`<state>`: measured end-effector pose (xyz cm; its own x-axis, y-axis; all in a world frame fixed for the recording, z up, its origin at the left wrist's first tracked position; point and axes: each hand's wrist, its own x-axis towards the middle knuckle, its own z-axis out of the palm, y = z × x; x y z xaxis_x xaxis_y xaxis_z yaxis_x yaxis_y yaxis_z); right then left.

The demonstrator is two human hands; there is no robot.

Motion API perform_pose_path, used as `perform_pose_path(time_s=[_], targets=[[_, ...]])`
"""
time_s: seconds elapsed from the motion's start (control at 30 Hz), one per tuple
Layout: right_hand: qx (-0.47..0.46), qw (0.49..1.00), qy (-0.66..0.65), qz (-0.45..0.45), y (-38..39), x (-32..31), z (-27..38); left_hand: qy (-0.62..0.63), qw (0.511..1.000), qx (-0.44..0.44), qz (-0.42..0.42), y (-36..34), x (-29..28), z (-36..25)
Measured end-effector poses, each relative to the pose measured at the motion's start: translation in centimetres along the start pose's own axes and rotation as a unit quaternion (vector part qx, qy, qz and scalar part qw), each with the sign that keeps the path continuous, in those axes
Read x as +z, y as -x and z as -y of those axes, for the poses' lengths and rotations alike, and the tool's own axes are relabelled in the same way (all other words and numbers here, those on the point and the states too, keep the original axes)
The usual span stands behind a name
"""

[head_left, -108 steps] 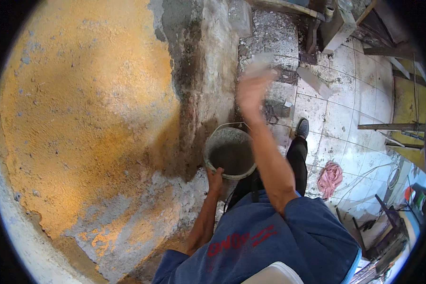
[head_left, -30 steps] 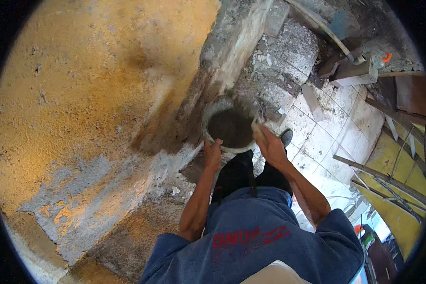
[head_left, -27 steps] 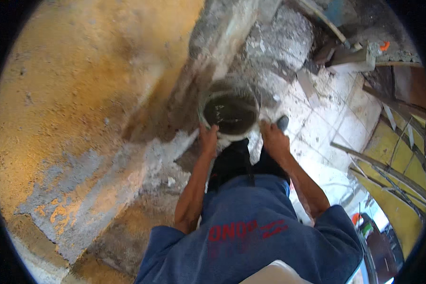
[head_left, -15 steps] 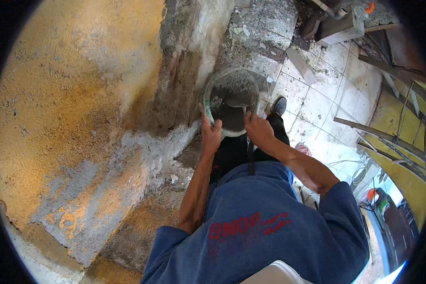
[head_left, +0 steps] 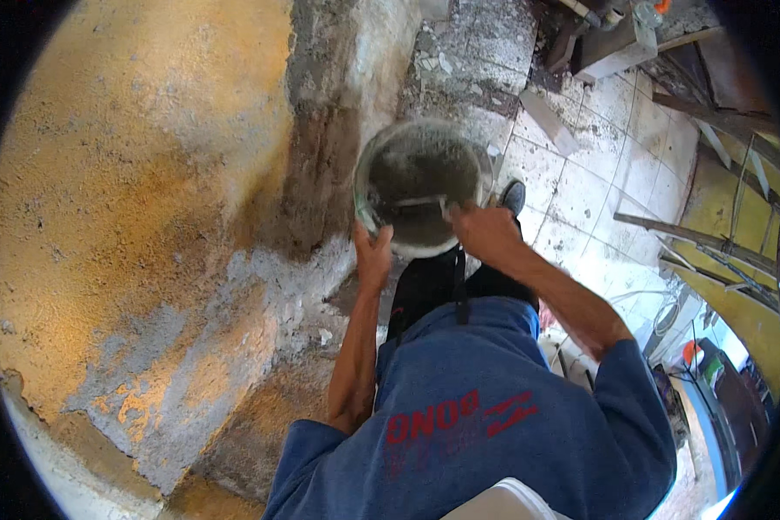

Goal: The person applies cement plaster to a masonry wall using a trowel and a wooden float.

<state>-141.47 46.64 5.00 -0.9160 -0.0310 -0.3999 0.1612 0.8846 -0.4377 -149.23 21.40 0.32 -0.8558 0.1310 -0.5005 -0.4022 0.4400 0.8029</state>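
A round pale bucket (head_left: 361, 178) is in front of my body, with wet grey mortar (head_left: 420, 173) inside. My left hand (head_left: 373, 255) grips the bucket's near left rim, thumb and fingers closed on it. At the near right rim, my right hand (head_left: 485, 232) is closed round the handle of a trowel (head_left: 421, 202). The trowel's thin pale blade lies across the mortar, slightly blurred. Part of the handle is hidden by my fingers.
On the left rises a yellow wall (head_left: 147, 173) with peeled grey patches. Dirty white tiles (head_left: 615, 143) cover the floor at right, where a flat board (head_left: 546, 121) lies. Wooden poles (head_left: 702, 243) lean further right. My dark shoe (head_left: 513, 196) shows beside the bucket.
The bucket has shifted a little to the left, with my left hand still on its rim. My right hand has moved slightly right, and the trowel blade is at a different angle in the mortar.
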Motion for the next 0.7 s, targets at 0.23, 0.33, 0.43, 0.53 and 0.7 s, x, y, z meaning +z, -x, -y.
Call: perform_pose_path(time_s=[0.23,0.33,0.43,0.53,0.7], targets=[[-0.036,0.996,0.006,-0.082,0.1,0.2,1.0,0.021,0.996,0.049,0.067,-1.0,-0.5,-6.5],[-0.079,0.996,0.003,-0.034,0.5,-3.3,0.0,0.01,0.999,-0.012,0.048,0.4,-2.4,-7.8],[-0.108,0.969,-0.039,-0.217,-3.8,-4.9,0.1,0.024,0.997,-0.007,0.069,-0.4,-2.6,-8.7],[-0.187,0.976,-0.008,-0.113,-1.0,-1.6,1.1,0.071,0.988,0.069,0.115,-0.6,-2.9,-9.2],[-0.115,0.982,0.025,-0.149,-2.2,-6.5,-0.8,0.103,0.99,0.034,0.088,0.4,-3.1,-9.1]])
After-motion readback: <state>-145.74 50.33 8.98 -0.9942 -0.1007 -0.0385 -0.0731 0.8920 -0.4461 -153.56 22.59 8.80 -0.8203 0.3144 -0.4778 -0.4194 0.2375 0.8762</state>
